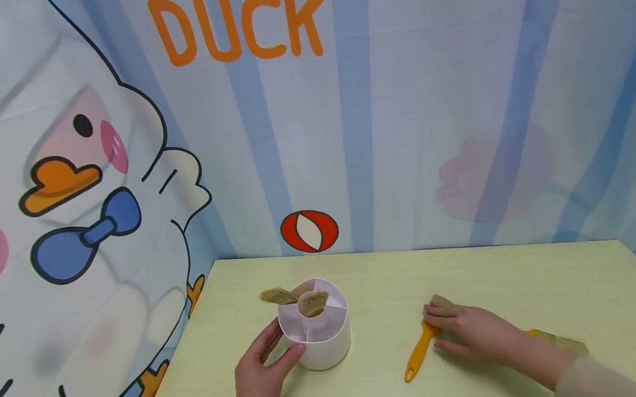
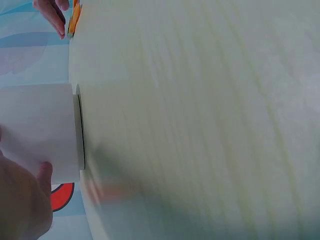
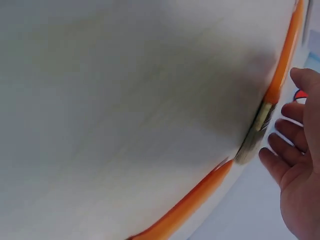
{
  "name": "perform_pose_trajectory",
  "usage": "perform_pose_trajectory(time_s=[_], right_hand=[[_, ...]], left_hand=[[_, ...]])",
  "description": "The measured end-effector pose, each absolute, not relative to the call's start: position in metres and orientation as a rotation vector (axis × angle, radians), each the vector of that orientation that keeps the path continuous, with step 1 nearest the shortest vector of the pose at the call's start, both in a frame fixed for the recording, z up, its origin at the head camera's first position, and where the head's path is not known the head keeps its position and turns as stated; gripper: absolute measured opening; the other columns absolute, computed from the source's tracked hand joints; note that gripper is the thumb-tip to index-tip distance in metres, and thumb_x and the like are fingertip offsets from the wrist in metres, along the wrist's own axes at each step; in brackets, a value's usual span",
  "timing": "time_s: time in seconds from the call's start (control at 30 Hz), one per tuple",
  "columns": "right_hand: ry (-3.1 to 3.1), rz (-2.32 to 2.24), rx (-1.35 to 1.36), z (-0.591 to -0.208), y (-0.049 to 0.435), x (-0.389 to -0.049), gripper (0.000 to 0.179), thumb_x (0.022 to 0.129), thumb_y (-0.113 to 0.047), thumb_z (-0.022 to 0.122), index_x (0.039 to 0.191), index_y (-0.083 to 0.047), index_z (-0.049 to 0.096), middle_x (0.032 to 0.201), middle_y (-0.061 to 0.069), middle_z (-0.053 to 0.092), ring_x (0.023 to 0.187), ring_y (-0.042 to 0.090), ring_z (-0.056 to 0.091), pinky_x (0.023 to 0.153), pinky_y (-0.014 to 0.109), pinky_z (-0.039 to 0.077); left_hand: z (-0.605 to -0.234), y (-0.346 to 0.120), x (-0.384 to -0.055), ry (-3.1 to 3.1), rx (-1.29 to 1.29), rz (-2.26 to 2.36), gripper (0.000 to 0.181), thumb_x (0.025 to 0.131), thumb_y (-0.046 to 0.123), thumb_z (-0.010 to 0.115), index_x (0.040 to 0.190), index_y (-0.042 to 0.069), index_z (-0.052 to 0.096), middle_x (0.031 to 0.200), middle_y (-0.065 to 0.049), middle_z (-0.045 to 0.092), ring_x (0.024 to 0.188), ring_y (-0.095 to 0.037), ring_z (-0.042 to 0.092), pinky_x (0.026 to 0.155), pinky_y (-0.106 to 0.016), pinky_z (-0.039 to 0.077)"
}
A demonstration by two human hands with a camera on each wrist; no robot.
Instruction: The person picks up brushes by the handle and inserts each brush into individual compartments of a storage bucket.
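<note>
A white round holder (image 1: pixel 325 352) with several compartments stands on the table, gripped at its near left side by my left hand (image 1: pixel 264 366). In the left wrist view, that thumb lies along the holder's wall (image 2: pixel 37 130). Two brushes are in the holder, bristles up: one brush (image 1: pixel 278 295) leans out to the left, the other brush (image 1: pixel 313 303) is in the central tube. To the right, my right hand (image 1: pixel 475 334), fingers extended and apart, hovers close over an orange-handled paintbrush (image 1: pixel 418 357). Its bristles (image 3: pixel 250 142) show beside the fingers in the right wrist view.
Another orange-handled paintbrush (image 1: pixel 561 340) lies farther right, partly hidden behind the right forearm. The pale table (image 1: pixel 380 290) ends at a blue-striped cloth backdrop (image 1: pixel 395 130) printed with a duck on the left.
</note>
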State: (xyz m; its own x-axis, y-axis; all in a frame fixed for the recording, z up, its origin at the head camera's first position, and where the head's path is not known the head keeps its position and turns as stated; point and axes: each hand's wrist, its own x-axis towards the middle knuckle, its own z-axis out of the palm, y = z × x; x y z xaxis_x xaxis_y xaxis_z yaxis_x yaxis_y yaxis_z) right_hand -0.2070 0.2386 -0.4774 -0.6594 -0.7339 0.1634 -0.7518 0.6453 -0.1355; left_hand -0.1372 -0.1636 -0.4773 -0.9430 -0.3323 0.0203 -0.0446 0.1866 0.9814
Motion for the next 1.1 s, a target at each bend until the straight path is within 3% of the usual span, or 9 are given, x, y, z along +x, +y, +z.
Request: perform_pose_trajectory(time_s=[0.27, 0.53, 0.87, 1.1], right_hand=[[-2.866, 0.115, 1.042, -0.477, 0.221, -0.188, 0.073, 0.099, -0.060, 0.069, 0.136, 0.003, 0.069, 0.141, 0.025, 0.067, 0.128, 0.043, 0.066, 0.098, 0.054, 0.062], [-3.010, 0.174, 0.907, -0.478, 0.207, -0.184, 0.088, 0.098, -0.068, 0.064, 0.140, 0.009, 0.063, 0.146, 0.030, 0.061, 0.133, 0.048, 0.061, 0.103, 0.061, 0.057], [-2.956, 0.181, 0.951, -0.483, 0.202, -0.186, 0.086, 0.101, -0.067, 0.059, 0.139, 0.010, 0.063, 0.145, 0.031, 0.060, 0.134, 0.048, 0.059, 0.107, 0.060, 0.055], [-2.997, 0.237, 1.006, -0.484, 0.209, -0.192, 0.084, 0.102, -0.066, 0.058, 0.146, 0.006, 0.060, 0.154, 0.027, 0.055, 0.138, 0.047, 0.057, 0.108, 0.060, 0.054]], left_hand=[[-0.479, -0.164, -0.138, -2.224, 0.363, -1.838, 0.074, 0.080, 0.028, 0.097, 0.145, 0.008, 0.067, 0.148, -0.012, 0.065, 0.138, -0.034, 0.061, 0.095, -0.032, 0.064], [-0.477, -0.163, -0.137, -2.259, 0.379, -1.814, 0.075, 0.080, 0.033, 0.097, 0.145, 0.009, 0.068, 0.148, -0.010, 0.066, 0.138, -0.033, 0.062, 0.097, -0.034, 0.063], [-0.477, -0.163, -0.138, -2.248, 0.376, -1.831, 0.074, 0.081, 0.031, 0.097, 0.145, 0.010, 0.067, 0.147, -0.010, 0.066, 0.138, -0.033, 0.061, 0.096, -0.034, 0.064], [-0.477, -0.163, -0.138, -2.252, 0.387, -1.835, 0.075, 0.081, 0.032, 0.097, 0.146, 0.009, 0.067, 0.148, -0.012, 0.065, 0.139, -0.035, 0.060, 0.096, -0.034, 0.064]])
